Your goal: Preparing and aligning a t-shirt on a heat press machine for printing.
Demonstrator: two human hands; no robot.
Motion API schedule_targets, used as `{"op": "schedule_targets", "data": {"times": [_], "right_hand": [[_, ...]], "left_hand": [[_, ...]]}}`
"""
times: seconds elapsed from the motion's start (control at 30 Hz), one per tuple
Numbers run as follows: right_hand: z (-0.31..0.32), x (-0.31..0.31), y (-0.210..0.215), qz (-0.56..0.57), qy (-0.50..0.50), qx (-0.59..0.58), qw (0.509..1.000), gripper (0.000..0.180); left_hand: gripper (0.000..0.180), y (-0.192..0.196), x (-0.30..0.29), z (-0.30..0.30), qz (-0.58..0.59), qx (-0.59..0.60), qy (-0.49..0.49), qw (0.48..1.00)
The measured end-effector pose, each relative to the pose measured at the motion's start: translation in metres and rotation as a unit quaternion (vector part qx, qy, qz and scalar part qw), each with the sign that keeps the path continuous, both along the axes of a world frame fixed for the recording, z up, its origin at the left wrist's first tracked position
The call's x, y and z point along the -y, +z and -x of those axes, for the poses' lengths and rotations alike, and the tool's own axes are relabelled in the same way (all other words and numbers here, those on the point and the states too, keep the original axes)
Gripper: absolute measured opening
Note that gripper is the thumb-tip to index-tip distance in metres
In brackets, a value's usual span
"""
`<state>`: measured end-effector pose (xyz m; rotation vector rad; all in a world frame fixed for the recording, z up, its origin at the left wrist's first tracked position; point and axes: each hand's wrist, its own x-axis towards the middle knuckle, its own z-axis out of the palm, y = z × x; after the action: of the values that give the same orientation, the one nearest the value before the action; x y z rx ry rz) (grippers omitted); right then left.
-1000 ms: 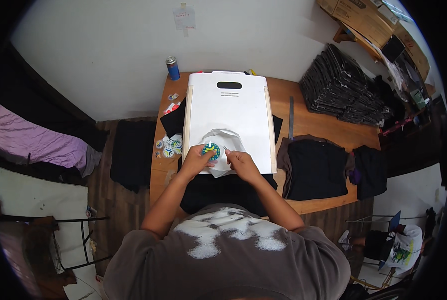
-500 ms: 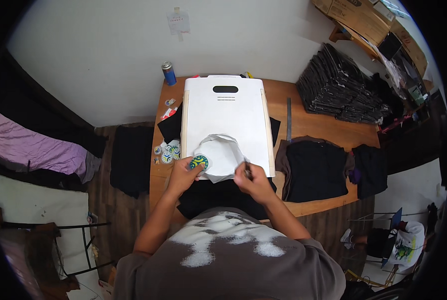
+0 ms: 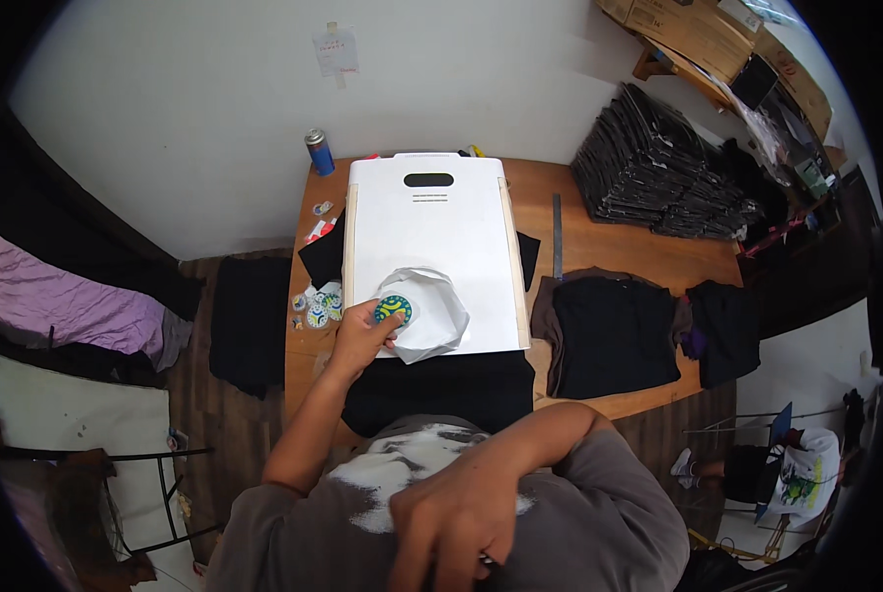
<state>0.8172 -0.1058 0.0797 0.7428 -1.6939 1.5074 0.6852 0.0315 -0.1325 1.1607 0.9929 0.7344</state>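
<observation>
My left hand (image 3: pixel 360 337) is closed, its thumb pressing on a round green, blue and yellow patch (image 3: pixel 393 311). That patch lies over the left side of a crumpled white ring of thin material (image 3: pixel 449 321), which rests at the near end of a white board (image 3: pixel 426 232). Close in front of my chest, my right hand (image 3: pixel 456 518) is curled, and a small shiny bit of something shows among its fingers; the rest is hidden. Black cloth (image 3: pixel 436 393) spreads under the board and sticks out around it.
Several round patches (image 3: pixel 318 314) lie left of the board on the wooden table (image 3: pixel 639 255). A blue can (image 3: pixel 319 153) stands at the back left. Right are a metal ruler (image 3: pixel 557 237), folded black garments (image 3: pixel 614 335) and a dark stack (image 3: pixel 649 168). Another person (image 3: pixel 802 474) is at lower right.
My right hand has left the white ring and come back toward my chest. The ring's right side has dropped closer to the board. My left hand keeps its hold on the patch.
</observation>
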Motion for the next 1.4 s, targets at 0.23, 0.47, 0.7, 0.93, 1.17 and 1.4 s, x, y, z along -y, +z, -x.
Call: {"op": "schedule_targets", "data": {"times": [0.23, 0.47, 0.7, 0.93, 1.17, 1.4], "right_hand": [[0.016, -0.002, 0.008, 0.063, 0.155, 0.047, 0.985, 0.030], [0.040, -0.009, -0.007, 0.132, 0.151, -0.001, 0.980, 0.021], [0.077, 0.006, 0.022, 0.147, 0.157, 0.045, 0.976, 0.018], [0.056, 0.000, 0.031, 0.092, 0.143, 0.085, 0.982, 0.027], [-0.014, -0.012, -0.008, 0.109, 0.110, 0.096, 0.983, 0.035], [-0.086, -0.024, -0.079, 0.238, -0.105, -0.035, 0.965, 0.046]], "left_hand": [[0.017, 0.003, 0.008, -0.004, 0.003, 0.016, 0.024, 1.000], [0.016, 0.013, 0.011, 0.001, -0.011, 0.015, 0.020, 1.000], [0.017, 0.009, 0.007, 0.004, -0.001, 0.023, 0.020, 1.000], [0.016, -0.001, 0.018, -0.009, 0.043, 0.049, 0.022, 0.998], [0.016, 0.011, 0.009, -0.004, 0.026, 0.057, 0.036, 0.997], [0.018, 0.012, 0.009, 0.016, 0.004, 0.035, 0.053, 0.998]]}}
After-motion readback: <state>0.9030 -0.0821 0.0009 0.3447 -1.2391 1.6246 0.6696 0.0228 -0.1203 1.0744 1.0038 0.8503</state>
